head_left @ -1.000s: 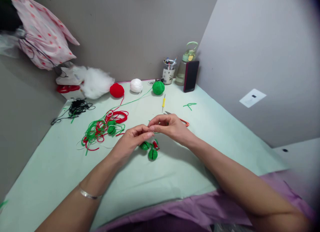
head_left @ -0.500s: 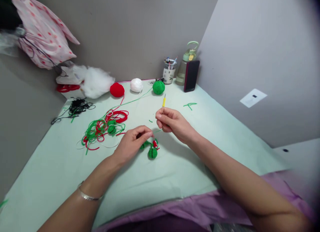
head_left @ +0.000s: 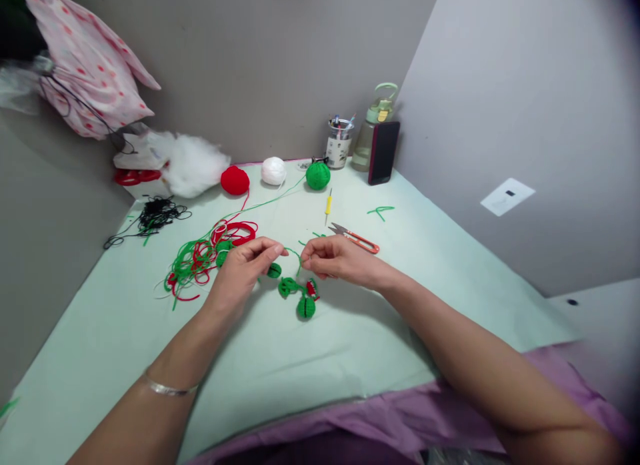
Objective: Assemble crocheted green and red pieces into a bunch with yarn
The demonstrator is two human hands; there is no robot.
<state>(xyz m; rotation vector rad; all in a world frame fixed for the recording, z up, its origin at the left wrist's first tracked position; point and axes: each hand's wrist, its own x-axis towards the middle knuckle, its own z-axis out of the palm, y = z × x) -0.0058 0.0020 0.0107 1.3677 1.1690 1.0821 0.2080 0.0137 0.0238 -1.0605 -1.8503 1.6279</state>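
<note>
A strand of green yarn arches between my two hands just above the table. My left hand pinches one part of it between thumb and forefinger. Closed in a pinch as well, my right hand grips the yarn to the right. Below them lies a crocheted piece with a round green ball, a red part with white edging and green leaf-like bits. Another green ball sits by my left fingers. Orange-handled thread snips lie just behind my right hand, near a yellow crochet hook.
Tangled red and green yarn spreads at the left, with black yarn beyond. Along the back stand red, white and green yarn balls, a pen cup, a bottle and a phone.
My left hand has moved left and up, uncovering more of the crocheted piece. My right hand has come down and left, revealing the thread snips. The yarn now shows as a loose arch.
</note>
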